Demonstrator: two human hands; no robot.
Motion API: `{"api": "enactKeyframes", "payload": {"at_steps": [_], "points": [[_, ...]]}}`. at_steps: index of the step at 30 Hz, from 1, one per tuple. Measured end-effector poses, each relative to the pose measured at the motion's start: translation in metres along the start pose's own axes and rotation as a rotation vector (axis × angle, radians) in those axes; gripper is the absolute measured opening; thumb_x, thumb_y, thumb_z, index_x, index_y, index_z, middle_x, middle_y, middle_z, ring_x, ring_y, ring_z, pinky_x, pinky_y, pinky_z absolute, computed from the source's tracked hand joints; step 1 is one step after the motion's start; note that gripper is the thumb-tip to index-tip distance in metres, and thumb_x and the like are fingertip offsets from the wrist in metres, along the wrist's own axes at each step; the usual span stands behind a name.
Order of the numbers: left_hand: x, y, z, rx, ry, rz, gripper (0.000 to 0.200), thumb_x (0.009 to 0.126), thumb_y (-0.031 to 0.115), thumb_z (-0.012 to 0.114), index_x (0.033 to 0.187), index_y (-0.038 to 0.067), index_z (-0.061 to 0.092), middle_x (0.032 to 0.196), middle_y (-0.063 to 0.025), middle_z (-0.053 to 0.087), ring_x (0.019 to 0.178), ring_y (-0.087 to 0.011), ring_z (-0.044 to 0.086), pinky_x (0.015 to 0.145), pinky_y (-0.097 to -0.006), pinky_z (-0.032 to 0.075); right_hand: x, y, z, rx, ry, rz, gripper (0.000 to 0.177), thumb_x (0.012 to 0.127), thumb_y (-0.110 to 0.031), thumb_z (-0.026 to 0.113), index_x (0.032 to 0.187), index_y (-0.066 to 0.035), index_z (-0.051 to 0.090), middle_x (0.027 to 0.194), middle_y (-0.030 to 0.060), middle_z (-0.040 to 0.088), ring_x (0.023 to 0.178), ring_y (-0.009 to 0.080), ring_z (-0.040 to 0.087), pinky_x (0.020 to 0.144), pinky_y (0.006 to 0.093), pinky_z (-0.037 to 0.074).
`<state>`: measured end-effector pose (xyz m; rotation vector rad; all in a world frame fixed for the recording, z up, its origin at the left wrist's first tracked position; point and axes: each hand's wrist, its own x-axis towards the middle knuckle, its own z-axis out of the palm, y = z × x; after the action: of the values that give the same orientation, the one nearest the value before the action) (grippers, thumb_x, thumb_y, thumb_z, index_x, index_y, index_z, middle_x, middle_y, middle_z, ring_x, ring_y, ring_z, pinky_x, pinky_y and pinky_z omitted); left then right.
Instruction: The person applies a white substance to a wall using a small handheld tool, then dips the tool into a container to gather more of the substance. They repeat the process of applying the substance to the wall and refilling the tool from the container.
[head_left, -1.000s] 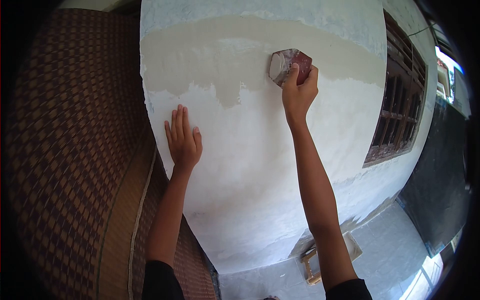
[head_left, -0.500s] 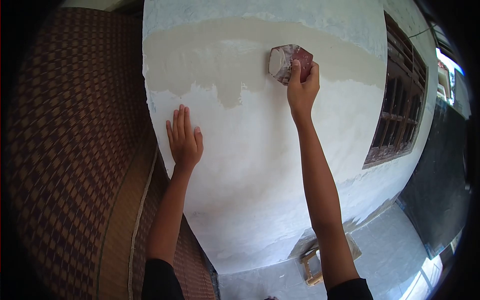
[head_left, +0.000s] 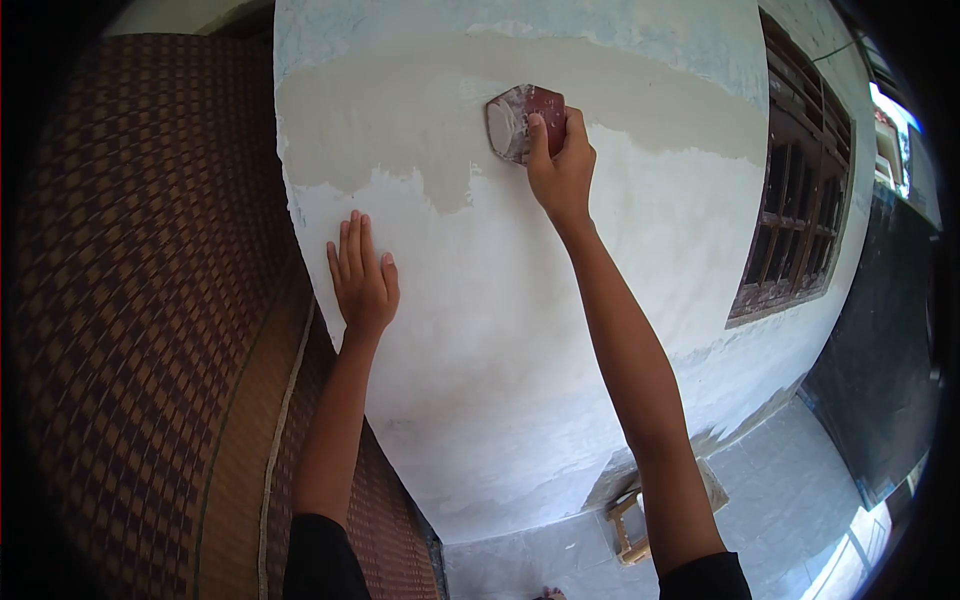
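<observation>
My left hand (head_left: 362,280) lies flat on the white wall (head_left: 470,300), fingers stretched upward and holding nothing. Higher up, my right hand (head_left: 563,175) grips a reddish-brown, flat-sided putty spreader (head_left: 546,104), the thumb pressed on its near face. Pale putty is smeared over the spreader's left part. The spreader is against or very close to a band of damp grey-beige putty (head_left: 345,125) that runs across the upper wall. Below the band its ragged edge meets the whiter surface. My other right fingers are partly hidden behind the spreader.
A brown woven mat (head_left: 150,250) stands along the left, close to the wall's edge. On the right is a wooden barred window (head_left: 795,215), with a dark panel (head_left: 875,350) beyond it. A small wooden stool (head_left: 628,528) stands on the grey tiled floor (head_left: 760,500).
My right hand has moved left along the putty band with the spreader. My left hand stays flat at about the same place on the wall. The view has shifted slightly.
</observation>
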<state>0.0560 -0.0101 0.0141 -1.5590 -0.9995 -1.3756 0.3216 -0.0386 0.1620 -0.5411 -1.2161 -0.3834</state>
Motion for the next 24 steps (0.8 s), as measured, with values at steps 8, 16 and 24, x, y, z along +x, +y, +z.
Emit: {"api": "enactKeyframes", "payload": {"at_steps": [8, 16, 24], "points": [[-0.003, 0.002, -0.003, -0.031, -0.059, -0.004, 0.060, 0.100, 0.015, 0.045, 0.156, 0.000, 0.027, 0.162, -0.0166, 0.028, 0.151, -0.0351, 0.025, 0.122, -0.0561, 0.015, -0.013, 0.021, -0.063, 0.044, 0.170, 0.389, 0.028, 0.099, -0.025, 0.062, 0.107, 0.001, 0.057, 0.092, 0.0112, 0.066, 0.081, 0.0161, 0.063, 0.076, 0.0332, 0.051], [-0.023, 0.065, -0.019, -0.399, -0.060, -0.170, 0.050, 0.103, 0.017, 0.045, 0.150, 0.002, 0.038, 0.153, -0.0178, 0.040, 0.144, -0.0354, 0.035, 0.119, -0.0547, 0.022, -0.080, 0.029, -0.138, 0.426, 0.144, 0.817, 0.020, 0.102, -0.027, 0.060, 0.111, -0.009, 0.058, 0.101, -0.0005, 0.061, 0.089, 0.0094, 0.055, 0.077, 0.0291, 0.048], [-0.086, 0.178, -0.028, -0.903, -0.258, -0.433, 0.031, 0.104, 0.014, 0.049, 0.132, 0.004, 0.057, 0.131, -0.0122, 0.062, 0.129, -0.0272, 0.053, 0.108, -0.0396, 0.041, -0.155, 0.029, -0.261, 0.485, 0.099, 1.098, 0.022, 0.103, -0.025, 0.058, 0.120, -0.011, 0.055, 0.102, 0.0010, 0.063, 0.084, 0.0106, 0.059, 0.065, 0.0300, 0.049]]}}
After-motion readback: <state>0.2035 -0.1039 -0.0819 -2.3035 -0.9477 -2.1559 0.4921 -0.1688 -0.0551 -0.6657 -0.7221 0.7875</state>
